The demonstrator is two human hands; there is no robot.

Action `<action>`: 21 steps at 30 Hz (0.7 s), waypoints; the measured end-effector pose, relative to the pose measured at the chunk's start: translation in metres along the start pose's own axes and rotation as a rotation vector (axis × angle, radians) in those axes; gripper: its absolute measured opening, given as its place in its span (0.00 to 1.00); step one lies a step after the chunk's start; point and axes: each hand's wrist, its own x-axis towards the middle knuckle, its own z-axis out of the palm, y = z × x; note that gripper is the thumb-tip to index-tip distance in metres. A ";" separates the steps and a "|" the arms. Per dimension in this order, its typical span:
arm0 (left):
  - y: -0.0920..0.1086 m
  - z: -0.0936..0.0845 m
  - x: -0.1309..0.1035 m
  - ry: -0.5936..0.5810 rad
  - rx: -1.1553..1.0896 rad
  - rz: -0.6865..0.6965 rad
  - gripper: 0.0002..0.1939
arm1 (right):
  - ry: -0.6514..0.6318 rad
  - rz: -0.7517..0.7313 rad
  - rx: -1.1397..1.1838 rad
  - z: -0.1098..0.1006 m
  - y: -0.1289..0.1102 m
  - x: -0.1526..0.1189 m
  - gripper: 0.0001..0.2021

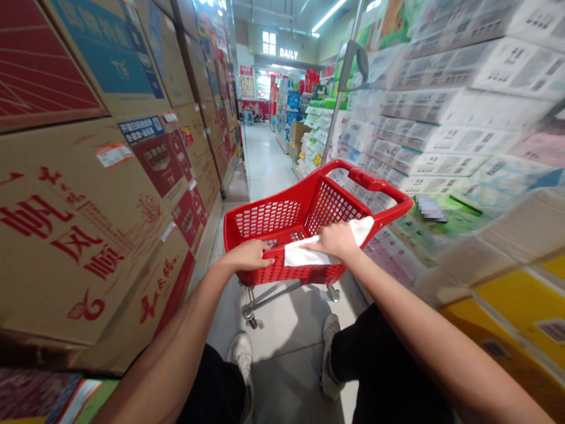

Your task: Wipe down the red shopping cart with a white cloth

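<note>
A red plastic shopping cart [269, 218] stands sideways before me, its handle end to the right and its basket holding nothing I can see. My left hand [251, 257] is closed over the near rim, left of the middle, with the fingers curled inside. Against the same rim, further right, my right hand [339, 240] presses a white cloth [304, 253]. The cloth drapes over the rim and the outer side, and one end reaches up towards the handle [375, 182]. My right fingertips are partly hidden by the hand and the cloth.
Stacked cardboard cartons [66, 235] wall the left side. Packs of white paper goods [432, 129] are piled along the right, with yellow boxes [507, 318] nearer me. A metal post [339, 112] rises behind the cart. Beyond it the tiled aisle floor [267, 156] runs on between shelves.
</note>
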 end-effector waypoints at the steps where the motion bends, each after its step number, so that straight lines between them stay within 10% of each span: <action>1: -0.001 0.000 0.000 0.001 -0.004 0.003 0.17 | 0.001 0.023 -0.036 -0.001 0.019 -0.002 0.47; 7: -0.001 0.001 0.004 -0.012 -0.002 -0.002 0.16 | 0.088 0.085 -0.126 -0.003 0.065 -0.012 0.44; 16: 0.001 -0.001 0.005 -0.008 0.015 -0.003 0.13 | 0.114 0.047 0.086 0.008 -0.057 -0.005 0.38; 21: -0.006 -0.003 0.003 -0.019 -0.009 0.036 0.14 | 0.135 0.008 0.110 0.007 -0.048 -0.005 0.38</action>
